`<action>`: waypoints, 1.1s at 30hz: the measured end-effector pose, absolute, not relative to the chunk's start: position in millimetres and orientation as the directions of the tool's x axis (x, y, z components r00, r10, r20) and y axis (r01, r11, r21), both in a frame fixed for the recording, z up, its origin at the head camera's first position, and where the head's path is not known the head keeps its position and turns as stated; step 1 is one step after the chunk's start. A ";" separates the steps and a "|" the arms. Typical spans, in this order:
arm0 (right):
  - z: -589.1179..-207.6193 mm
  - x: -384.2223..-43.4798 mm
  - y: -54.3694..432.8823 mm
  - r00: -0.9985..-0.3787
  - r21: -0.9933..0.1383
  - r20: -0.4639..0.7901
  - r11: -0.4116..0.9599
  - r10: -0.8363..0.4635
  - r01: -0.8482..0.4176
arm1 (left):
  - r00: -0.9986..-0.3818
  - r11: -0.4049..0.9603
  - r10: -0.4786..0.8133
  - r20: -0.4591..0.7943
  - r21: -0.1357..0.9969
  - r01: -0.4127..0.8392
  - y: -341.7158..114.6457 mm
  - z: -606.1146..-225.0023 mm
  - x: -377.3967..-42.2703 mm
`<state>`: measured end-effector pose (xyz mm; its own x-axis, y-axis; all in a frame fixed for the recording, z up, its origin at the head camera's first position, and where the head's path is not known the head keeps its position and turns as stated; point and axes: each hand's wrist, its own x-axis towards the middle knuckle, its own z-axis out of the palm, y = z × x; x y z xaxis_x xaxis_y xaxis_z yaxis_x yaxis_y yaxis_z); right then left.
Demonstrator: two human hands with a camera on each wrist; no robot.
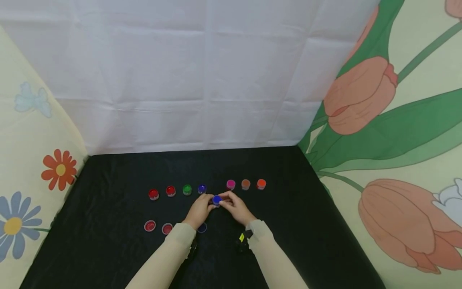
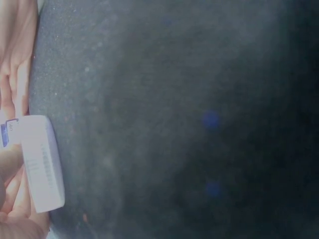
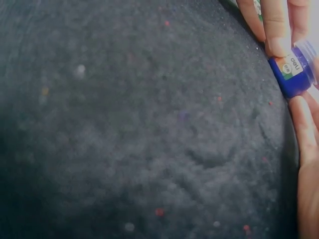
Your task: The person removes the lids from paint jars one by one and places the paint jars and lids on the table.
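Both hands meet over the black table, around a small blue paint jar (image 1: 216, 200). My left hand (image 1: 197, 211) grips it from the left, and the fingers of my right hand (image 1: 236, 208) pinch it from the right. In the right wrist view the blue jar (image 3: 291, 74) lies on its side between fingertips, showing a printed label and a clear rim or lid. A washed-out white piece with faint print (image 2: 42, 164) shows by the fingers in the left wrist view. Just beyond the hands stands another blue jar (image 1: 202, 188).
Left of that stand a green jar (image 1: 187, 190) and two red ones (image 1: 171, 191). To the right are pink (image 1: 230, 184), brown (image 1: 246, 184) and orange (image 1: 261, 184) jars. Nearer lie reddish round lids (image 1: 149, 225) and a dark blue one (image 1: 202, 228), partly behind the left arm.
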<state>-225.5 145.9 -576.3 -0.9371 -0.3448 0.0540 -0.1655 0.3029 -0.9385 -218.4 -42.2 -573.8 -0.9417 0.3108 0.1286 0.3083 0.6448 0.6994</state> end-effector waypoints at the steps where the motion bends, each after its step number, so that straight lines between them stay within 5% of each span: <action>1: -575.8 -225.9 146.5 -0.933 -0.935 0.057 0.310 -0.354 -0.175 | -0.940 0.645 0.313 0.133 0.697 0.313 -42.6 -573.4 -218.7; 25: -574.7 -226.0 141.8 -0.949 -0.939 0.041 0.313 -0.312 -0.143 | -0.941 0.652 0.304 0.149 0.688 0.319 -42.0 -574.9 -219.4; 33: -547.6 -213.9 142.1 -0.936 -0.908 0.066 0.368 -0.346 -0.201 | -0.941 0.653 0.306 0.146 0.687 0.319 -41.4 -577.2 -220.0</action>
